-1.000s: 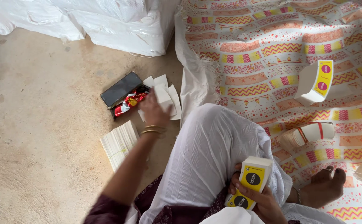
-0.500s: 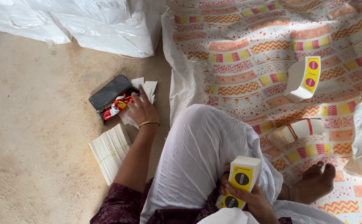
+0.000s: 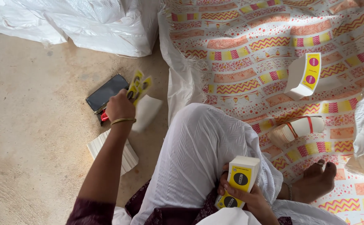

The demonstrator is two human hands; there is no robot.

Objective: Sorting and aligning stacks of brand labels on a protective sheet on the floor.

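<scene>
My left hand point(image 3: 120, 107), with a thin bangle on the wrist, is lifted over the concrete floor and grips a few yellow printed cards point(image 3: 138, 86) fanned upward. Under it lie loose white cards point(image 3: 148, 111), a red wrapper and a dark phone point(image 3: 106, 92). A white card stack point(image 3: 125, 155) lies beside my forearm. My right hand point(image 3: 246, 199) rests in my lap, closed around a thick stack of yellow cards with black circles point(image 3: 240, 180). My knee in white cloth point(image 3: 198, 146) sits between the two hands.
A patterned cloth point(image 3: 253, 50) covers the floor on the right. On it stand a curved bundle of yellow cards point(image 3: 305, 76) and a banded white bundle point(image 3: 301, 128). White plastic sacks point(image 3: 86, 21) lie at the top left. My bare foot point(image 3: 315, 181) is at the lower right.
My left hand was pressed on the loose cards by the phone; now it has lifted off the floor with a few yellow cards in its fingers. The right hand still holds its stack.
</scene>
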